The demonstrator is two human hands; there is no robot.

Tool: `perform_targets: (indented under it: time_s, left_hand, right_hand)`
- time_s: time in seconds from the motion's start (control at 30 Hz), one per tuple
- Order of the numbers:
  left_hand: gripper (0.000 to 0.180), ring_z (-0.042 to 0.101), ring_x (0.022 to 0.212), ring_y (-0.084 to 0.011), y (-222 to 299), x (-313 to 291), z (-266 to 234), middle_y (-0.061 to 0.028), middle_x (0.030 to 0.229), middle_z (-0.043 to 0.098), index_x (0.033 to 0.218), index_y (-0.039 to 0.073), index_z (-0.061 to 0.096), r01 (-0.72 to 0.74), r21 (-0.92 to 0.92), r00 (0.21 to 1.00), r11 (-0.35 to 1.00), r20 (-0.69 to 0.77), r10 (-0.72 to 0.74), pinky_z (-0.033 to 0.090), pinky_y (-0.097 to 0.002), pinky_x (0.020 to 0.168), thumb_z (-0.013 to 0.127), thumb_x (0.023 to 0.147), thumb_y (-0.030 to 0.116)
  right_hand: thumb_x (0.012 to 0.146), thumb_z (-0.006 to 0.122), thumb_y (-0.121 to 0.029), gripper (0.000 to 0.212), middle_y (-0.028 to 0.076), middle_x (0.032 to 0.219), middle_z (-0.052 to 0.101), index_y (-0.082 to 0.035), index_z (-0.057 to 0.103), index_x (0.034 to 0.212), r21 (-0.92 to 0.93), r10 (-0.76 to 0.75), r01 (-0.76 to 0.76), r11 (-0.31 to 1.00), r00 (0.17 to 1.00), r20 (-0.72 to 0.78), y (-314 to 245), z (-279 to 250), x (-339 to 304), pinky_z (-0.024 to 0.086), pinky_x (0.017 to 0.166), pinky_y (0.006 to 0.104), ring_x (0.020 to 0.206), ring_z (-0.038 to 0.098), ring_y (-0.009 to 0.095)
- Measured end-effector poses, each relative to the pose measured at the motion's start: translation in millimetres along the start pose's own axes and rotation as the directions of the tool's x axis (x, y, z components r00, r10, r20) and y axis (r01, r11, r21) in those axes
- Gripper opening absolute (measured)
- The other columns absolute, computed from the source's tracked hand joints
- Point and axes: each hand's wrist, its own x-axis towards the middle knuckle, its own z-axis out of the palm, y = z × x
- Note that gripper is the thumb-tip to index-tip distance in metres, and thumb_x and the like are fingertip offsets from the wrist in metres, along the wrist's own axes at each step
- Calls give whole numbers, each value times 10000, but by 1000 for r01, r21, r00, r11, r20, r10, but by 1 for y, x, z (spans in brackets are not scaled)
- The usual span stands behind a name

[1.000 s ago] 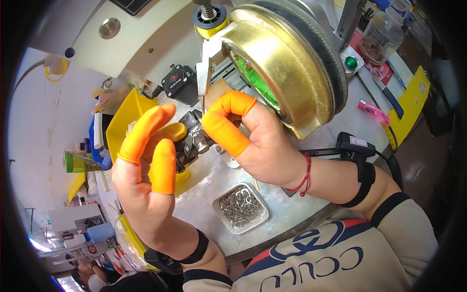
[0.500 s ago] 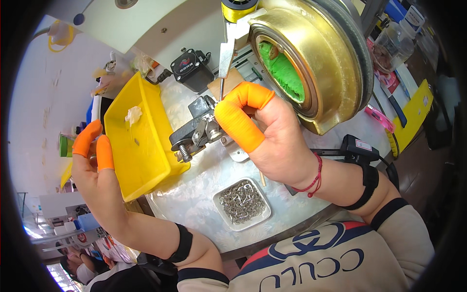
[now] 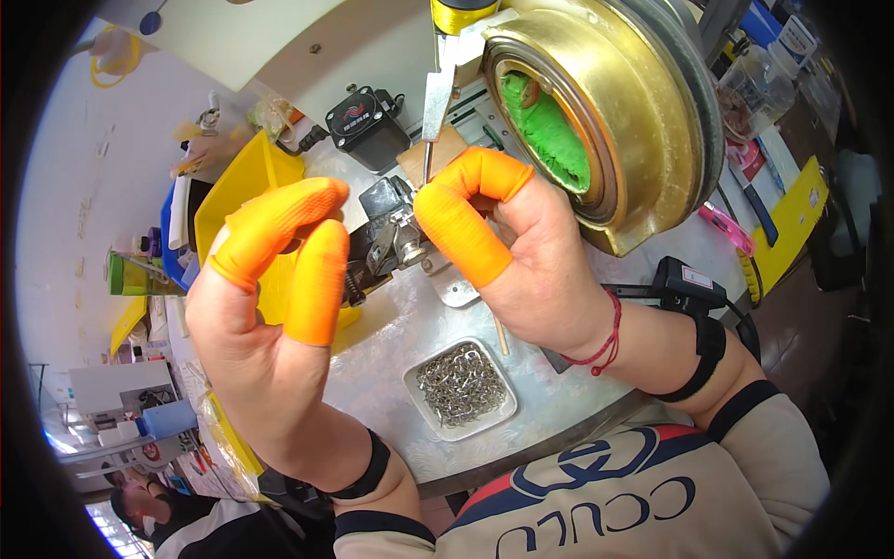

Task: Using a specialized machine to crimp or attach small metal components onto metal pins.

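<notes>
Left hand (image 3: 270, 307) pinches something too small to tell; right hand (image 3: 507, 252) grasps the metal clamp (image 3: 396, 238) — best kept steady under the vertical blade (image 3: 436, 98), fingertips clear.

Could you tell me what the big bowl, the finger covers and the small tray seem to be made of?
Big bowl: brass-coloured metal, glossy with highlights. Finger covers: thin orange rubber or latex, matte, stretched tight. Small tray: silvery metal, seemingly, with a dull sheen.
</notes>
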Motion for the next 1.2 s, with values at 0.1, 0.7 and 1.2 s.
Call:
perform_targets:
  time_s: [0.1, 0.7, 1.2]
  left_hand:
    - [192, 554, 750, -142, 2, 0, 8, -90, 834, 610, 912, -21, 598, 9, -40, 1000, 999, 13, -9, 414, -226, 704, 596, 721, -37]
    - [164, 573, 639, -155, 3, 2, 19, -100, 744, 596, 832, -12, 594, -98, 59, 995, 993, 27, 96, 433, -226, 596, 603, 678, -69]
    - [140, 522, 564, -122, 11, 3, 28, -70, 672, 557, 785, -4, 585, -41, 104, 998, 994, -33, 45, 403, -210, 538, 575, 657, -60]
  right_hand:
    - [851, 514, -103, 92, 1, 768, 501, -15, 504, 826, -35, 44, -41, 999, 996, 80, -3, -5, 0, 401, 624, 187, 681, 479, 44]
    - [846, 524, -99, 82, -14, 741, 492, -19, 506, 838, -6, 41, -41, 999, 998, 53, -4, -2, -2, 386, 613, 191, 671, 460, 38]
    - [870, 482, -119, 101, -24, 792, 490, -28, 514, 900, 263, 85, -95, 960, 995, 47, -3, 1, -4, 376, 631, 182, 715, 441, 29]
